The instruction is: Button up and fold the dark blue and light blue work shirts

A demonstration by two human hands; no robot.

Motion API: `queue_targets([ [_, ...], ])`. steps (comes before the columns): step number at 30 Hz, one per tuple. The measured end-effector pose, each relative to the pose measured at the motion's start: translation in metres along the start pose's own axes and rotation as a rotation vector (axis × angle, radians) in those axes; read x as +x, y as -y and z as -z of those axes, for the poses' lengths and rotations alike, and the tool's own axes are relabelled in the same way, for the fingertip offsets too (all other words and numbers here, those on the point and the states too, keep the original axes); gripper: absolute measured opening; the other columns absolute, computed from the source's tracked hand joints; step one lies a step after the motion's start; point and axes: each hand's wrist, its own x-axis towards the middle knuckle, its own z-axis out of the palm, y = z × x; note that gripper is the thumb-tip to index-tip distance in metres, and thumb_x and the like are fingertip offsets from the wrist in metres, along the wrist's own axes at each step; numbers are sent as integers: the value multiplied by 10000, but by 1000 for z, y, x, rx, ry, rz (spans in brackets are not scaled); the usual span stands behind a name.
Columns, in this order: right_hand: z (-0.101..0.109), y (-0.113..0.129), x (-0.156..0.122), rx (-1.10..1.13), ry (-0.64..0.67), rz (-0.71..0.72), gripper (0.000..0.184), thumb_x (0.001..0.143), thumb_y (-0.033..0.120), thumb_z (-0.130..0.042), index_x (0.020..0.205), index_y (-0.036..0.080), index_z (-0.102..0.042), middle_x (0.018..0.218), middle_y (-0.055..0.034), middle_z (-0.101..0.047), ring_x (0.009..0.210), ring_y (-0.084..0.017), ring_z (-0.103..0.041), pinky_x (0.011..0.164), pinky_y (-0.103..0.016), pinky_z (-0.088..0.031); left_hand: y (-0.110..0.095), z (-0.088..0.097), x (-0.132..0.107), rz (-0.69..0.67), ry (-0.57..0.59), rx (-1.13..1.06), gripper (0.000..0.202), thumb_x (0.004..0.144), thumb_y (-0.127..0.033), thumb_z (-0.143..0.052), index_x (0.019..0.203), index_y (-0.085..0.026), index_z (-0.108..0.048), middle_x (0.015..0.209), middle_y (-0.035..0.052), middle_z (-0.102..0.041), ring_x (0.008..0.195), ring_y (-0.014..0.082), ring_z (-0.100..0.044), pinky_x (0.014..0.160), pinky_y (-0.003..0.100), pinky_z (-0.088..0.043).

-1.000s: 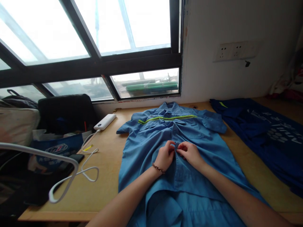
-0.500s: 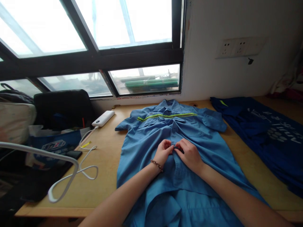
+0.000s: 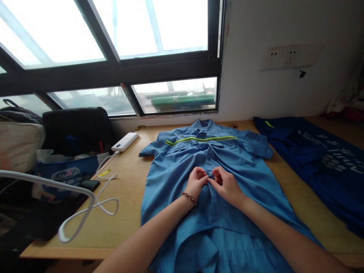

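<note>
A blue short-sleeved work shirt with a yellow-green stripe across the chest lies front up, its collar toward the window. At the middle of its front placket, my left hand pinches the cloth edge. My right hand pinches the placket just beside it, thumb and forefinger nearly meeting the left fingertips. A small button or fold between the fingers is too hidden to make out. A braided bracelet circles my left wrist. The shirt's lower part hangs toward me in loose folds.
On the wooden table, a white power bank with a looping white cable lies left. A dark blue printed garment covers the right side. Bags and a black chair back stand beyond the left edge; a window and wall sockets are behind.
My right fingers have shifted slightly at the placket, with the forefinger lifting and the thumb reaching toward the left fingertips. The left hand and the shirt stay almost as they were.
</note>
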Motion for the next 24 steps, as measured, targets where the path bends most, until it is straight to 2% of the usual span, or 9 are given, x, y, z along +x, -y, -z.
queue_targets([
  [3,0,-1,1,52,7,-53,121,797,300,-482,777,181,-467,584,35,-478,528,-102,-443,512,-215,-334,0,0,0,-25,24,24,374,489,-202,-718,685,-166,-400,627,-56,-458,529,49,-434,506,176,-349],
  [7,-1,-7,5,124,26,-124,237,792,352,-475,634,175,-465,531,37,-458,507,-94,-418,491,-209,-319,-2,-1,-1,-94,76,85,352,528,-219,-699,669,-169,-381,628,-54,-433,533,48,-405,505,174,-338],
  [13,1,-18,10,351,166,-259,399,810,419,-409,498,171,-424,411,43,-412,404,-75,-361,448,-205,-299,-7,-1,-4,-231,207,223,279,623,-232,-659,678,-160,-395,659,-37,-437,588,56,-428,556,181,-380],
  [16,4,-18,11,312,157,-269,404,809,415,-408,486,173,-416,404,45,-404,397,-74,-356,451,-207,-297,-9,0,-4,-156,219,262,313,622,-289,-671,717,-163,-400,682,-35,-446,547,57,-443,485,182,-405],
  [21,17,1,7,-7,10,-161,312,812,362,-432,566,176,-477,486,31,-462,476,-98,-413,483,-219,-299,-10,-1,-5,34,237,240,377,632,-337,-652,859,-183,-393,847,2,-484,551,77,-513,418,208,-462],
  [24,26,23,-9,-74,131,-121,259,820,342,-440,622,188,-505,520,30,-501,495,-107,-447,483,-224,-304,-10,0,-7,81,271,219,328,662,-262,-601,903,-194,-390,912,21,-478,596,87,-531,429,205,-480],
])
